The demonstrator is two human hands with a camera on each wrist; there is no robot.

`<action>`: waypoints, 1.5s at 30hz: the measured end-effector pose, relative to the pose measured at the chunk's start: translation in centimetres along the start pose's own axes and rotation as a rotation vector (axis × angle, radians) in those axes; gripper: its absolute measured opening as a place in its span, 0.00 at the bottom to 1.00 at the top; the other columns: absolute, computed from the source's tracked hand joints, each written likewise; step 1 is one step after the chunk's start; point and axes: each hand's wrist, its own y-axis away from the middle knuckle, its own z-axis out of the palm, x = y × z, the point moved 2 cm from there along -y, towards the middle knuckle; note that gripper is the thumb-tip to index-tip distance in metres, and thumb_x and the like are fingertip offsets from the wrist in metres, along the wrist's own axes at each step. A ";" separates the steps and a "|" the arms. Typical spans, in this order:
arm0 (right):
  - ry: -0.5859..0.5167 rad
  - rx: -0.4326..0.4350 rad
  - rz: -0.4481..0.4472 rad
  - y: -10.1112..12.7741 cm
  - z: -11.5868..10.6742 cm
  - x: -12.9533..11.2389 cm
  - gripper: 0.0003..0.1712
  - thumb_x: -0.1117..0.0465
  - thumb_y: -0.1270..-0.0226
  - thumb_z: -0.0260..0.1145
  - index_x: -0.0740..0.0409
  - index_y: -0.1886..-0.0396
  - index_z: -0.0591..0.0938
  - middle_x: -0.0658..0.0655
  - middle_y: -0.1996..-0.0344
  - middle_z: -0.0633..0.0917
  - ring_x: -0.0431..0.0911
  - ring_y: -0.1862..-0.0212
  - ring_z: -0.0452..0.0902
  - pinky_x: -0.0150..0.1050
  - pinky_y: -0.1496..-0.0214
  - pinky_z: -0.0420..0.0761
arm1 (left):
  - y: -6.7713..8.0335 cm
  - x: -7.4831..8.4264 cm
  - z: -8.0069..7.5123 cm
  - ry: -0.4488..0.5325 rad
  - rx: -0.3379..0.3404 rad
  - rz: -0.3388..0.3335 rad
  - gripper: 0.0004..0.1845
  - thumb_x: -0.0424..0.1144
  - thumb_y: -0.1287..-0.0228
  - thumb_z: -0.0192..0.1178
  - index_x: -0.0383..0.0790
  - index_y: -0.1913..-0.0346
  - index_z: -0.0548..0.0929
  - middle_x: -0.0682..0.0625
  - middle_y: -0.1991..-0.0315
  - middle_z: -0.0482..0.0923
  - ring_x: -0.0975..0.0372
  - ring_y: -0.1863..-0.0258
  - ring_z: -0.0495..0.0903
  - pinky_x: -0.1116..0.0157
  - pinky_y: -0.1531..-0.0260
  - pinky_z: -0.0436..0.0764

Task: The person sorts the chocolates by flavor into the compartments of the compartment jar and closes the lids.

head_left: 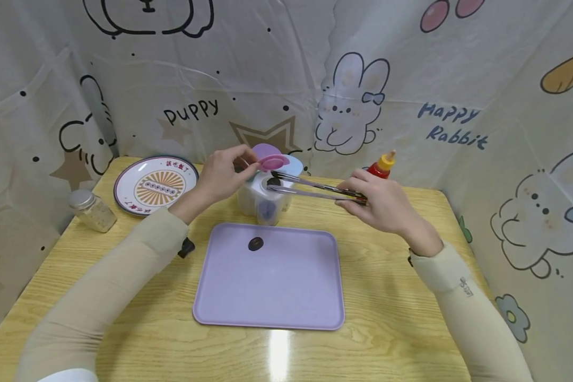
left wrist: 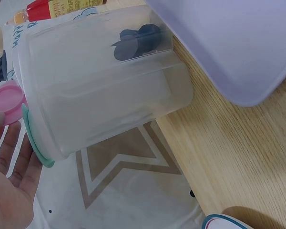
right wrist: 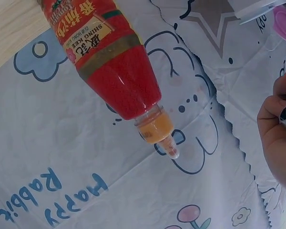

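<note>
Pinching metal tongs (head_left: 310, 189), the right hand (head_left: 382, 204) points their tips leftward into the open top of a clear tub (head_left: 262, 200) that stands at the far middle of the wooden table (head_left: 391, 313); something dark sits between the tips at the tub's mouth. The left hand (head_left: 222, 172) holds the tub's pink flip lid (head_left: 273, 162) up between curled fingers and thumb. Seen from the left wrist, dark round pieces (left wrist: 136, 40) lie inside the tub. Just near of the tub lies a lilac tray (head_left: 277, 302), with one dark round piece (head_left: 255, 243) on its far part. Behind the right hand stands a red sauce bottle (head_left: 381, 165) with an orange nozzle. Far left are a patterned plate (head_left: 155, 185) and a small glass jar (head_left: 92, 210) with a metal cap. A cartoon-print sheet (head_left: 410, 79) backs the table.
</note>
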 end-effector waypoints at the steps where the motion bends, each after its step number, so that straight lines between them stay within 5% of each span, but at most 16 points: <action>1: -0.004 -0.006 0.004 -0.1 0.1 0.1 0.11 0.58 0.37 0.79 0.54 0.57 0.89 0.52 0.67 0.82 0.38 0.75 0.68 0.34 0.73 0.70 | 0.0 0.0 0.0 0.001 -0.001 0.001 0.08 0.41 0.26 0.67 0.40 0.53 0.86 0.45 0.57 0.91 0.53 0.58 0.89 0.55 0.55 0.85; 20: -0.018 -0.037 0.059 -0.2 0.4 0.5 0.15 0.55 0.38 0.80 0.54 0.54 0.90 0.51 0.65 0.83 0.39 0.75 0.68 0.34 0.73 0.69 | 0.1 0.0 0.0 0.009 -0.006 -0.009 0.08 0.41 0.26 0.66 0.40 0.52 0.86 0.44 0.55 0.90 0.52 0.56 0.88 0.53 0.52 0.86; 37: -0.019 0.004 -0.028 3.7 0.8 -1.3 0.21 0.56 0.48 0.86 0.55 0.55 0.90 0.52 0.66 0.84 0.40 0.74 0.74 0.32 0.73 0.73 | 0.2 0.0 0.1 0.006 0.000 0.000 0.08 0.41 0.26 0.66 0.40 0.52 0.86 0.44 0.55 0.90 0.53 0.57 0.88 0.54 0.52 0.86; 45: -0.034 -0.087 -0.039 5.3 3.4 -2.1 0.20 0.53 0.46 0.85 0.51 0.55 0.90 0.49 0.67 0.83 0.37 0.73 0.71 0.29 0.72 0.71 | 0.1 -0.1 0.0 -0.004 -0.004 -0.010 0.09 0.42 0.25 0.66 0.40 0.52 0.86 0.44 0.55 0.90 0.53 0.57 0.88 0.55 0.53 0.86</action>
